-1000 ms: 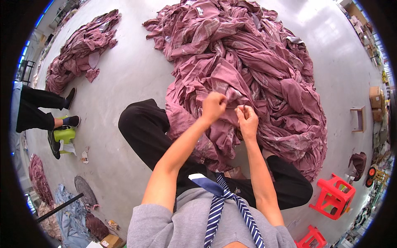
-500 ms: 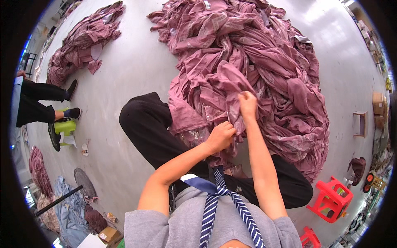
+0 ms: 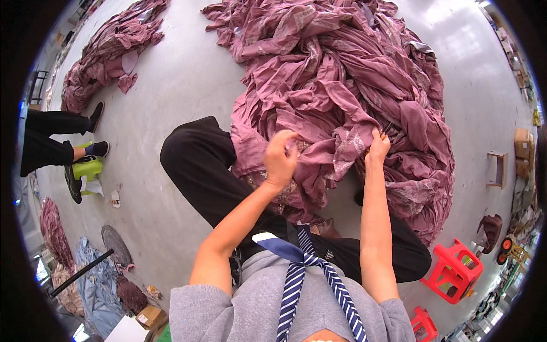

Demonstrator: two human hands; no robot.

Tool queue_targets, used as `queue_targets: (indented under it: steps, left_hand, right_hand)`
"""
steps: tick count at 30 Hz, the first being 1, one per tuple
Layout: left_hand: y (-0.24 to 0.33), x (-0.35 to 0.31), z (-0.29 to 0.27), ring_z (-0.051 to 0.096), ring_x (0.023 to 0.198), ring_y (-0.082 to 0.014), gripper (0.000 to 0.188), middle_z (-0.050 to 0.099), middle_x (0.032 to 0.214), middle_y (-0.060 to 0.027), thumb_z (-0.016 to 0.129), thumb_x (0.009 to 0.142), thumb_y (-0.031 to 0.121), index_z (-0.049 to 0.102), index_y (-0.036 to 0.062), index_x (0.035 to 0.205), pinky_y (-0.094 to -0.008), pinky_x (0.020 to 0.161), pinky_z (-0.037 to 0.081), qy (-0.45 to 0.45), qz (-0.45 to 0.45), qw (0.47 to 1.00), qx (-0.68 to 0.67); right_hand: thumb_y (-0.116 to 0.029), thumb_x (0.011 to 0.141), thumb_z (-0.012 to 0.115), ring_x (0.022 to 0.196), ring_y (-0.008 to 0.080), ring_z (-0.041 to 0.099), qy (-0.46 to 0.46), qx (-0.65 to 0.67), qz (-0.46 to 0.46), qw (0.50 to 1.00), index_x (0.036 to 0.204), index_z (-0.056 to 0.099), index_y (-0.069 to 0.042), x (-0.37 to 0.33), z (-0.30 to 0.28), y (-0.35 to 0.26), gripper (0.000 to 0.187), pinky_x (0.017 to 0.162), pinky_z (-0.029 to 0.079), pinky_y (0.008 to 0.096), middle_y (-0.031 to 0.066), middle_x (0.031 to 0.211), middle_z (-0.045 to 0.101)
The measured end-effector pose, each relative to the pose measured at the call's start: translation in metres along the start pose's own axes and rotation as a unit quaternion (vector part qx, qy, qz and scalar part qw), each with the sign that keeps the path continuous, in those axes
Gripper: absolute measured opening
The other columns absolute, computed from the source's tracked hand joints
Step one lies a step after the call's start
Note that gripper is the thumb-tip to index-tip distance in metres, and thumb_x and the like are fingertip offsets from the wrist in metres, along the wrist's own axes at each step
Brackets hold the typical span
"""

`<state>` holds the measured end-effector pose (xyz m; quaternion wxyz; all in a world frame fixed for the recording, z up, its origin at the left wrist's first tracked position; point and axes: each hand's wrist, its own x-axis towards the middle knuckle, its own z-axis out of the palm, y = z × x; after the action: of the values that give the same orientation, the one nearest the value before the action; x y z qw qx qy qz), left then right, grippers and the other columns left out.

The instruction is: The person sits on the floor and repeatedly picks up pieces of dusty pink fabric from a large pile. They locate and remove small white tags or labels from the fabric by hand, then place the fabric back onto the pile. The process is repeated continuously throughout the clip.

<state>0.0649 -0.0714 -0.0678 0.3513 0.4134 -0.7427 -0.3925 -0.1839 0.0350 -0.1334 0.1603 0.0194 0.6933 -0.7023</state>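
A large heap of dusty-pink fabric with pale patterned bands spreads in front of me and over my lap. My right hand is closed on a fold at the heap's near right side, pulling a strip of cloth taut. A small dark pointed thing shows beside its fingertips; its kind is too small to tell. My left hand hovers over the near left of the cloth, fingers curved and thumb apart, with nothing visible in it.
My black-trousered legs lie along the heap's near edge. Another pink pile is at far left, near a person's legs and a green stool. Red stools stand at right, with a small wooden frame beyond.
My hands have moved apart: the right went rightward with a fold of cloth, and the left came off the fabric, up and to the left. The cloth between them is spread wider.
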Motion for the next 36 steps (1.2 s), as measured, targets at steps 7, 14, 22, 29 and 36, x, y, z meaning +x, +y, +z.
queue_targets:
  steps: [7, 14, 22, 29, 36]
  left_hand:
    - [-0.001, 0.080, 0.036, 0.062, 0.078, -0.0164, 0.028, 0.064, 0.091, -0.0090, 0.059, 0.080, 0.007, 0.059, 0.0003, 0.107, -0.0274, 0.064, 0.050, -0.068, -0.180, 0.970, -0.151]
    - [-0.007, 0.117, 0.104, 0.060, 0.088, -0.0139, 0.030, 0.063, 0.097, -0.0070, 0.059, 0.084, 0.018, 0.056, 0.0017, 0.109, -0.0293, 0.062, 0.051, -0.193, -0.391, 0.796, -0.419]
    - [0.039, 0.074, 0.079, 0.063, 0.072, -0.0152, 0.020, 0.064, 0.087, -0.0085, 0.063, 0.083, 0.007, 0.058, -0.0021, 0.100, -0.0270, 0.065, 0.053, -0.201, -0.333, 0.781, -0.489]
    - [0.081, 0.033, 0.041, 0.064, 0.077, -0.0152, 0.016, 0.064, 0.090, -0.0090, 0.065, 0.082, 0.005, 0.058, -0.0010, 0.096, -0.0260, 0.069, 0.053, -0.247, -0.321, 0.765, -0.500]
    - [0.091, 0.023, 0.019, 0.060, 0.093, -0.0171, 0.042, 0.062, 0.099, -0.0068, 0.066, 0.070, 0.001, 0.057, 0.0031, 0.111, -0.0264, 0.082, 0.047, -0.192, -0.044, 0.955, -0.221]
  right_hand:
    - [-0.010, 0.083, 0.063, 0.066, 0.0089, 0.047, -0.011, 0.003, 0.011, 1.000, 0.082, 0.054, -0.003, -0.001, -0.011, -0.001, 0.011, 0.062, 0.040, 0.0240, -0.0013, 0.077, 0.053]
    - [-0.009, 0.085, 0.061, 0.069, 0.0071, 0.049, -0.046, 0.000, 0.003, 0.999, 0.090, 0.056, -0.001, -0.042, -0.016, -0.040, 0.011, 0.065, 0.040, 0.0217, -0.0017, 0.079, 0.054]
    - [-0.013, 0.078, 0.069, 0.087, 0.0160, 0.058, -0.109, -0.314, -0.214, 0.918, 0.107, 0.055, 0.000, -0.090, -0.046, -0.081, 0.034, 0.074, 0.047, 0.0267, 0.0066, 0.105, 0.060]
    - [0.000, 0.068, 0.066, 0.070, 0.0184, 0.056, -0.152, -0.288, -0.396, 0.859, 0.106, 0.056, -0.002, -0.127, -0.001, -0.091, 0.040, 0.059, 0.046, 0.0262, 0.0099, 0.096, 0.059]
    - [-0.007, 0.084, 0.054, 0.056, 0.0014, 0.034, -0.241, -0.100, -0.145, 0.954, 0.089, 0.059, -0.001, -0.133, -0.028, -0.118, 0.009, 0.048, 0.027, 0.0194, -0.0065, 0.063, 0.043]
